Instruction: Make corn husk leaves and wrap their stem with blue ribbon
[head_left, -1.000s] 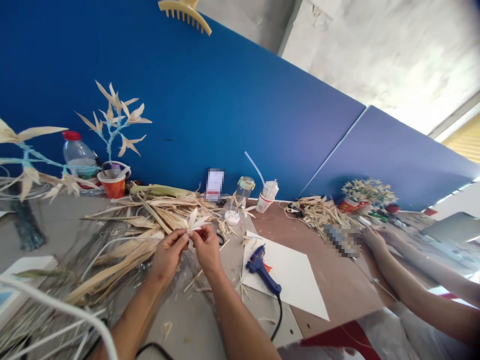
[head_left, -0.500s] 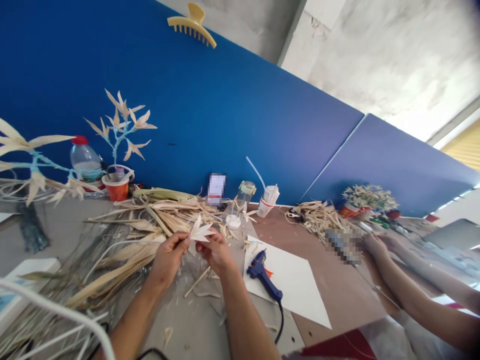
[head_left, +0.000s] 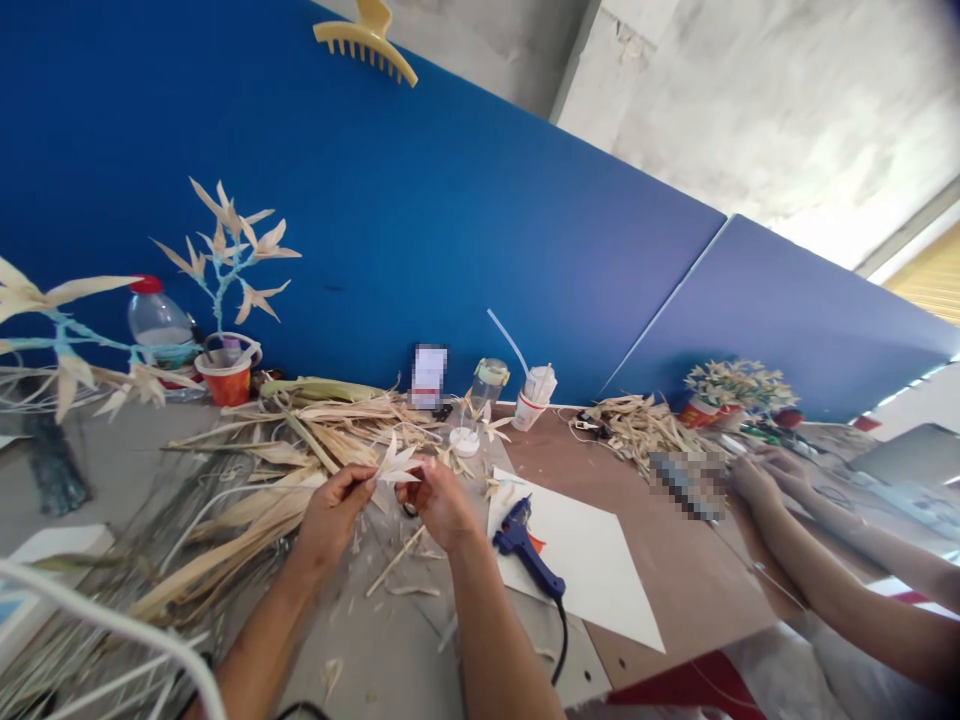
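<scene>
A pale flower of pointed husk petals is held up over the table between both hands. My left hand pinches it at its left side, with the fingers closed. My right hand is closed at the flower's right side, thumb and fingertips against a petal. Dried husks lie behind and to the left of my left hand. To the right of my right arm, a blue glue gun rests on a white sheet.
A red cup with a husk-flower branch, a bottle and a phone stand along the blue partition. A white cable crosses at lower left. Another person's hands work at the right.
My right hand has shifted slightly at the flower, and a dark ring-like thing now shows beneath its fingers. The view has shifted a little.
</scene>
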